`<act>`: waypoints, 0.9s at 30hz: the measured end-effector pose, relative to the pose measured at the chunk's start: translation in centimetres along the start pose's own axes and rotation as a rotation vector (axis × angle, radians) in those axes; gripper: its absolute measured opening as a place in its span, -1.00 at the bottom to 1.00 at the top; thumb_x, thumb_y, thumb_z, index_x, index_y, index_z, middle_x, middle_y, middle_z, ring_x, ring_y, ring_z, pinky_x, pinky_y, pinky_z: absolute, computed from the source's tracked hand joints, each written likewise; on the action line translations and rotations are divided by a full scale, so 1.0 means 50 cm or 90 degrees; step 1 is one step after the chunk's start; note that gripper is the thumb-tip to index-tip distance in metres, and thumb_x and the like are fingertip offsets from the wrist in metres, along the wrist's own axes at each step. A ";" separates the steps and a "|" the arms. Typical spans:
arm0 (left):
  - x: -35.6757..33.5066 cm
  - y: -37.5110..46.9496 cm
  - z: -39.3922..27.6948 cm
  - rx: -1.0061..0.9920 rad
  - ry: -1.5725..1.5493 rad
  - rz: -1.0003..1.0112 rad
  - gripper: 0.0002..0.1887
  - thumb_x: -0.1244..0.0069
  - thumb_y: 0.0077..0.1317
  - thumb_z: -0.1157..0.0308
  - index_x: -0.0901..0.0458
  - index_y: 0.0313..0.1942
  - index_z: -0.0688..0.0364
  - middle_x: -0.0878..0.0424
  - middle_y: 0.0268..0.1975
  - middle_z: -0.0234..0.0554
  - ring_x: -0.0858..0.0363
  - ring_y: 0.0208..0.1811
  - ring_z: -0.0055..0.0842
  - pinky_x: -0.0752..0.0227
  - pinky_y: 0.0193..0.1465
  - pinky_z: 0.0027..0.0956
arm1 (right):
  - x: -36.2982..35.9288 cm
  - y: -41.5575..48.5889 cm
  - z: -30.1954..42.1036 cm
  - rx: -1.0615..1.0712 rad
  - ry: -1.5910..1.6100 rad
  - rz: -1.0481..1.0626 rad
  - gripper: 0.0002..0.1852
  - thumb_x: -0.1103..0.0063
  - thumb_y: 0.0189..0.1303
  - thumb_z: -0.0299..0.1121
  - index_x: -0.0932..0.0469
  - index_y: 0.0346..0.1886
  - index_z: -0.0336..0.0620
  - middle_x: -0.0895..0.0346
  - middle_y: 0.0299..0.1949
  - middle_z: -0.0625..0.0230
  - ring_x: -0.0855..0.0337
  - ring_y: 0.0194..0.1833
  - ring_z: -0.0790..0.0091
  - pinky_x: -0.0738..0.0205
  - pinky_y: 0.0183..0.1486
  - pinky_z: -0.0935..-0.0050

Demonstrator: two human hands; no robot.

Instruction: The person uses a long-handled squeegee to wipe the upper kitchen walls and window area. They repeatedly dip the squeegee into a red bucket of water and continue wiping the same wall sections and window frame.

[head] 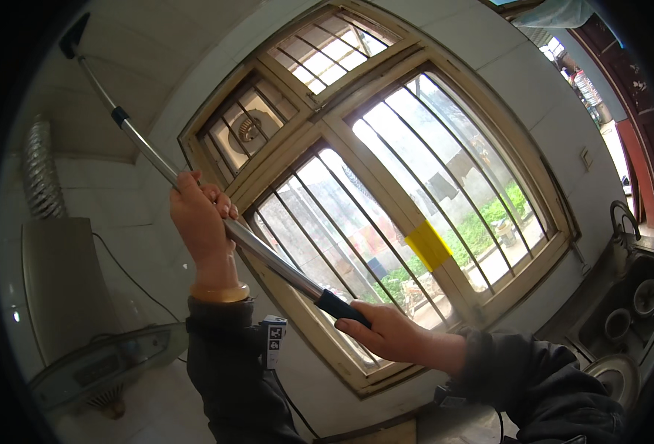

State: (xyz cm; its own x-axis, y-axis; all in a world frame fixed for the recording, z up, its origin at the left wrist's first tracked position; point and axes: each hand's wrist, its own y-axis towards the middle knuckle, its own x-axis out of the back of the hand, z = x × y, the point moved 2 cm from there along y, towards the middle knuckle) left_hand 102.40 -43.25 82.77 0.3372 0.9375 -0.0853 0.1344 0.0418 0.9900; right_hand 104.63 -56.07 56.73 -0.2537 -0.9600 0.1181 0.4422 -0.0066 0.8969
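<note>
A long metal telescopic pole (274, 256) slants from lower right to upper left in front of the window. My left hand (198, 213) is raised and grips its shaft around the middle. Lower down, my right hand (388, 330) is closed around the dark blue handle grip (338, 308) at the bottom end. The dark tool head (74, 36) at the far end is up by the pale ceiling panels (138, 50); whether it touches them I cannot tell. A yellowish bangle (219, 292) circles my left wrist.
Behind the pole is a barred window (335, 119) with a wooden frame and an exhaust fan (249, 127). On the left are a range hood (63, 277) and its foil duct (41, 172). A sink (588, 322) with bowls and a faucet (625, 219) is at right.
</note>
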 end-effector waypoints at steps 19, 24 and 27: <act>0.094 0.054 0.394 0.233 0.199 0.045 -0.68 0.28 0.53 0.20 -0.29 -0.25 0.31 -0.34 -0.62 -0.25 -0.36 -0.72 -0.50 -0.37 -0.64 -0.32 | -0.080 -0.013 -0.204 -0.185 0.112 -0.061 -0.43 0.03 0.46 0.07 -0.57 -0.33 -0.37 -0.43 -0.62 0.19 -0.43 -0.53 0.42 -0.34 -0.43 0.27; 0.123 0.080 0.402 0.274 0.239 0.052 -0.66 0.25 0.54 0.21 -0.31 -0.23 0.37 -0.36 -0.60 -0.26 -0.40 -0.68 -0.49 -0.41 -0.62 -0.34 | -0.126 -0.002 -0.181 -0.322 0.371 -0.016 -0.42 -0.03 0.42 0.11 -0.58 -0.39 -0.32 -0.39 -0.63 0.50 -0.39 -0.54 0.62 -0.28 -0.50 0.44; 0.119 0.088 0.366 0.302 0.204 0.050 -0.69 0.27 0.54 0.23 -0.30 -0.30 0.31 -0.34 -0.63 -0.29 -0.38 -0.71 -0.50 -0.37 -0.63 -0.36 | -0.128 -0.003 -0.152 -0.272 0.243 -0.055 -0.41 -0.03 0.41 0.13 -0.57 -0.39 -0.33 -0.40 -0.64 0.40 -0.43 -0.55 0.54 -0.31 -0.49 0.38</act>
State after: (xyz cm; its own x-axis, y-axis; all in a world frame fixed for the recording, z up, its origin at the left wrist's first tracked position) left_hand 122.05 -43.83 84.56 0.0734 0.9925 0.0982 0.5478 -0.1224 0.8276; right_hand 112.74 -52.05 52.61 -0.0112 -0.9834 -0.1811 0.7621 -0.1256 0.6351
